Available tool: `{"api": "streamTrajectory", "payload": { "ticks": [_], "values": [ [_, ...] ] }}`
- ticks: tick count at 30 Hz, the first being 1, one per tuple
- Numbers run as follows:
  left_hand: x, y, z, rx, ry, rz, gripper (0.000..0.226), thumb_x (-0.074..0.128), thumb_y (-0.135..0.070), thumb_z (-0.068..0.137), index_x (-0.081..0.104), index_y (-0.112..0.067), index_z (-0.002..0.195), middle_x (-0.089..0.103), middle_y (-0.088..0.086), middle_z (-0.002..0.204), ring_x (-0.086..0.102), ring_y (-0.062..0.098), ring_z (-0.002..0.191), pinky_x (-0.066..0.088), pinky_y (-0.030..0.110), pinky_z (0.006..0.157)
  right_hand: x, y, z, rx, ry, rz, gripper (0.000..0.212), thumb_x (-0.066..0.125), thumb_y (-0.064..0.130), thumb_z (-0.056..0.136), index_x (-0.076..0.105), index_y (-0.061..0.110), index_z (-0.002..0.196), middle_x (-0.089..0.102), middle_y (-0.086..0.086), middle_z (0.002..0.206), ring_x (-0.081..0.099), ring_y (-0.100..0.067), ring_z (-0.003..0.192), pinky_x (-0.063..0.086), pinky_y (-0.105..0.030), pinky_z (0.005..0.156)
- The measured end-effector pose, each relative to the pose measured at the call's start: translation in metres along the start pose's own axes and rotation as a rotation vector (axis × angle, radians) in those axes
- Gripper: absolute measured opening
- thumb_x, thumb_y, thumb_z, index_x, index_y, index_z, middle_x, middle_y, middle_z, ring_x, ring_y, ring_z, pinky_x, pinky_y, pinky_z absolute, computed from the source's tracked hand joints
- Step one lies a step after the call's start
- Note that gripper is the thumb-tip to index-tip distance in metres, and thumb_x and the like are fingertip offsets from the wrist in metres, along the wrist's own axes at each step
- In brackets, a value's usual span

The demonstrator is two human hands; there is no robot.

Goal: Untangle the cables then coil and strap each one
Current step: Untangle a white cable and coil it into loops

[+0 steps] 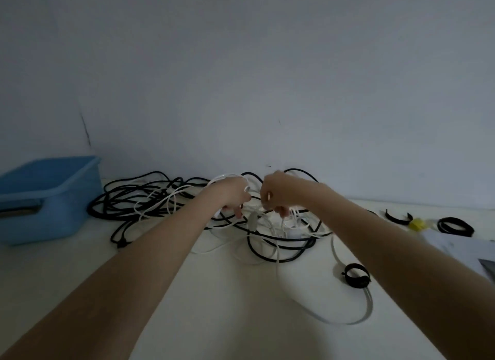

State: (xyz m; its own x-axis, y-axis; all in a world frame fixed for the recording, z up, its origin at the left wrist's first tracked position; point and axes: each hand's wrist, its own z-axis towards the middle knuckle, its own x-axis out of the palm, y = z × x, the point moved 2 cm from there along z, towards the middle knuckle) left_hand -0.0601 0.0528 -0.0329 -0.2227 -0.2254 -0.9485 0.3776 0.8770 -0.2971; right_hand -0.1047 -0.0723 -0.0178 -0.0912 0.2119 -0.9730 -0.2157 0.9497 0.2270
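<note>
A blue plastic bin is seen at left; the tangled black and white cables are heaped mid-frame, none yet coiled or strapped. White strands are pinched by the curled left hand and right hand. Black hook-and-loop straps lie unused at right

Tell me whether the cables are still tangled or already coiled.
Still tangled: the black cables and white cables cross in one loose heap on the table.

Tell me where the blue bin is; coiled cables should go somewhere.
In the head view, the blue bin sits at the table's far left against the wall, just left of the black cables.
</note>
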Motion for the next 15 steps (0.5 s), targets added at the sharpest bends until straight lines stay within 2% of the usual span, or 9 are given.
{"api": "streamTrajectory", "payload": {
  "ticks": [2, 5, 7, 8, 11, 12, 13, 14, 15],
  "values": [
    [0.002, -0.002, 0.004, 0.001, 0.004, -0.025, 0.03, 0.037, -0.013, 0.09, 0.053, -0.008, 0.065, 0.073, 0.013, 0.077, 0.046, 0.019, 0.043, 0.037, 0.025, 0.049, -0.025, -0.004, -0.007, -0.01, -0.183, 0.12, 0.014, 0.057, 0.004, 0.09, 0.064, 0.005, 0.078, 0.059, -0.004, 0.054, 0.052, -0.003, 0.03, 0.05, -0.018, 0.045],
    [-0.011, -0.012, 0.007, 0.001, -0.12, -0.023, 0.025, 0.038, -0.018, 0.095, 0.049, -0.009, 0.073, 0.068, 0.004, 0.062, 0.047, 0.017, 0.045, 0.036, 0.024, 0.046, -0.049, -0.017, -0.018, -0.008, -0.425, 0.279, 0.012, 0.057, 0.004, 0.091, 0.065, 0.002, 0.082, 0.059, -0.003, 0.053, 0.052, -0.002, 0.031, 0.045, -0.014, 0.039],
    [-0.023, -0.021, 0.005, -0.002, -0.203, 0.047, 0.021, 0.042, -0.018, 0.095, 0.05, -0.008, 0.077, 0.07, 0.004, 0.066, 0.047, 0.014, 0.044, 0.034, 0.023, 0.043, -0.054, -0.024, -0.022, -0.007, -0.545, 0.375, 0.013, 0.057, 0.004, 0.091, 0.065, 0.001, 0.081, 0.057, 0.002, 0.047, 0.052, -0.003, 0.031, 0.043, -0.014, 0.037],
    [-0.027, -0.025, 0.004, 0.001, -0.202, -0.005, 0.02, 0.041, -0.017, 0.096, 0.049, -0.007, 0.079, 0.072, 0.006, 0.073, 0.048, 0.014, 0.044, 0.035, 0.023, 0.044, -0.056, -0.026, -0.023, -0.003, -0.591, 0.408, 0.013, 0.057, 0.004, 0.09, 0.066, 0.001, 0.081, 0.055, 0.006, 0.042, 0.051, -0.003, 0.03, 0.041, -0.014, 0.036],
    [-0.027, -0.039, -0.002, 0.057, -0.119, -0.353, 0.02, 0.037, -0.013, 0.097, 0.048, 0.002, 0.103, 0.071, 0.02, 0.092, 0.049, 0.014, 0.04, 0.034, 0.026, 0.046, -0.06, -0.026, -0.025, 0.016, -0.57, 0.398, 0.012, 0.059, 0.011, 0.09, 0.065, 0.008, 0.08, 0.052, 0.008, 0.04, 0.042, -0.003, 0.026, 0.035, -0.012, 0.034],
    [-0.025, -0.041, -0.006, 0.063, -0.105, -0.446, 0.019, 0.036, -0.012, 0.097, 0.048, 0.002, 0.101, 0.068, 0.021, 0.094, 0.047, 0.01, 0.033, 0.032, 0.024, 0.046, -0.06, -0.025, -0.026, 0.012, -0.527, 0.39, 0.01, 0.061, 0.013, 0.09, 0.066, 0.01, 0.082, 0.052, 0.005, 0.043, 0.039, -0.003, 0.026, 0.032, -0.011, 0.034],
    [-0.023, -0.041, -0.006, 0.069, -0.092, -0.508, 0.018, 0.036, -0.013, 0.099, 0.048, -0.001, 0.091, 0.066, 0.021, 0.094, 0.043, 0.006, 0.028, 0.031, 0.022, 0.045, -0.061, -0.024, -0.028, 0.002, -0.491, 0.39, 0.009, 0.062, 0.014, 0.09, 0.067, 0.01, 0.084, 0.052, 0.003, 0.047, 0.038, -0.002, 0.026, 0.03, -0.009, 0.035],
    [-0.02, -0.041, -0.006, 0.058, -0.088, -0.548, 0.02, 0.037, -0.014, 0.099, 0.044, -0.007, 0.082, 0.065, 0.021, 0.092, 0.041, 0.004, 0.027, 0.03, 0.021, 0.043, -0.061, -0.022, -0.029, -0.009, -0.465, 0.392, 0.008, 0.062, 0.014, 0.09, 0.068, 0.009, 0.087, 0.051, 0.001, 0.049, 0.038, -0.001, 0.027, 0.029, -0.008, 0.035],
    [-0.02, -0.039, -0.006, 0.031, -0.087, -0.575, 0.018, 0.039, -0.017, 0.099, 0.043, -0.01, 0.083, 0.066, 0.019, 0.088, 0.04, 0.006, 0.029, 0.03, 0.02, 0.042, -0.061, -0.022, -0.03, -0.015, -0.446, 0.398, 0.008, 0.061, 0.014, 0.09, 0.068, 0.009, 0.088, 0.05, 0.001, 0.05, 0.038, -0.001, 0.028, 0.028, -0.008, 0.035]
  ]
}}
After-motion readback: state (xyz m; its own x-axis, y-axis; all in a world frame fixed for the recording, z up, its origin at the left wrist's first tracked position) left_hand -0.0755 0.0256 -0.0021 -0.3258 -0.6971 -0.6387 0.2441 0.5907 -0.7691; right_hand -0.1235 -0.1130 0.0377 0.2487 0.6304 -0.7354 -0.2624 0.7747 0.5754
